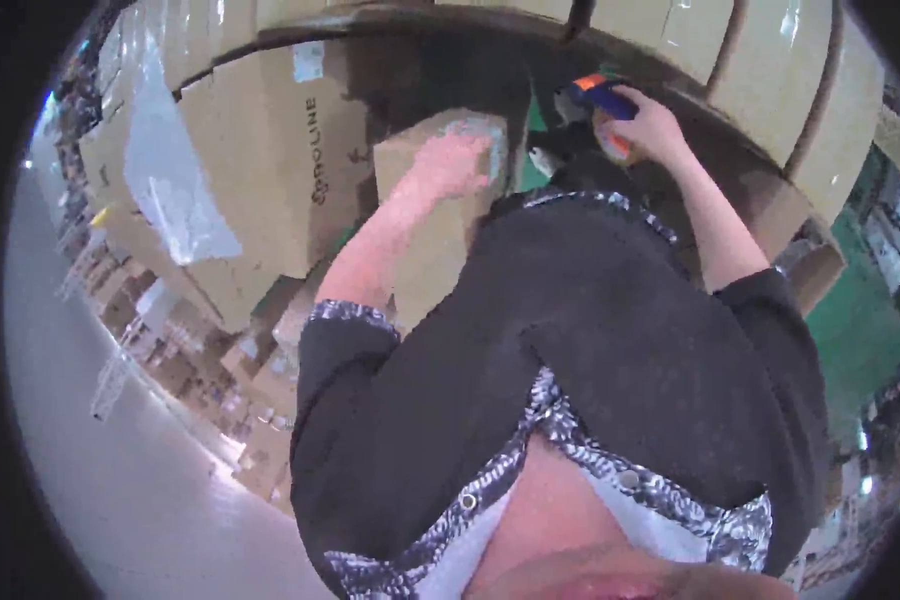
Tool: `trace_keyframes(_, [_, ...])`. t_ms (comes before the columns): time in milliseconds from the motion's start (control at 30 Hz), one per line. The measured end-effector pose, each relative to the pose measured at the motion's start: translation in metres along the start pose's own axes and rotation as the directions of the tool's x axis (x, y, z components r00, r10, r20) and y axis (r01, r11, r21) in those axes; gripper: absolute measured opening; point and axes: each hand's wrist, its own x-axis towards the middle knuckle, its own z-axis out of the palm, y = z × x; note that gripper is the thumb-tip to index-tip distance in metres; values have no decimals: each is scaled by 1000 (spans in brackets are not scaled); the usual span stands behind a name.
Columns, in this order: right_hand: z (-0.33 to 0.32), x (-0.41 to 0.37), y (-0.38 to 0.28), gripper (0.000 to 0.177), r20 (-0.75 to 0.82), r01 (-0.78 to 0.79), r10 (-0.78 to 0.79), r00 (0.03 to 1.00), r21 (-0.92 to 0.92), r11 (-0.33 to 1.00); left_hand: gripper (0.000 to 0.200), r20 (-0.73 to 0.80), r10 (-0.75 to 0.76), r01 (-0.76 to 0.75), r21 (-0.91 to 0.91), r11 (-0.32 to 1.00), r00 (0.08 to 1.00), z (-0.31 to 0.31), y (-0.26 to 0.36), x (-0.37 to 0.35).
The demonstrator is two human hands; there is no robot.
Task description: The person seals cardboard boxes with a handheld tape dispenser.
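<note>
My left hand lies on the top of a cardboard box, beside a shiny pale strip or label near the box's edge; its fingers look spread, though slightly blurred. To the right, my right hand is wrapped round the dark blue handle of what looks like a tape dispenser. The dispenser has orange parts and a roll under the hand. It is held above the dark area just right of the box, apart from my left hand.
A large cardboard box with printed lettering and clear plastic film is at the left. More cartons line the top edge. Many small boxes are at lower left. Green floor shows at right.
</note>
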Motion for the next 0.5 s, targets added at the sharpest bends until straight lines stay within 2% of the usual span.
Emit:
trace_keyframes(67, [-2, 0, -8, 64, -1, -16, 16, 1000, -6, 1000, 37, 139, -91, 86, 42, 995, 986, -2, 4, 13])
trace_keyframes(100, [-4, 0, -13, 64, 11, 1, -1, 1000, -25, 1000, 36, 167, -133, 129, 36, 991, 977, 1, 7, 14])
trace_keyframes(200, [-8, 5, -28, 65, 26, 69, -67, 997, -76, 995, 28, -3, -192, 191, 106, 976, 981, 22, 11, 10])
trace_keyframes(233, [-9, 6, -36, 66, 35, 88, -85, 996, -66, 994, 21, -226, -142, 172, 118, 978, 964, 40, 8, 10])
trace_keyframes(267, [-11, 6, -44, 67, 44, 104, -102, 994, -58, 993, 15, -437, -86, 163, 141, 977, 895, 57, 6, 11])
trace_keyframes(333, [-16, 6, -58, 67, 63, 158, -153, 986, -73, 985, 10, -658, -65, 155, 79, 985, 750, 69, 13, 11])
trace_keyframes(433, [-14, 19, -95, 67, 121, 282, -271, 955, -80, 956, 13, -918, -92, 114, -51, 992, 385, 79, 15, 1])
trace_keyframes(467, [-14, 17, -112, 68, 139, 314, -303, 943, -68, 947, 6, -912, -161, 169, -103, 980, 378, 81, 20, -7])
trace_keyframes(500, [-13, 19, -126, 69, 161, 343, -331, 930, -53, 938, 7, -900, -231, 222, -156, 962, 370, 84, 23, -17])
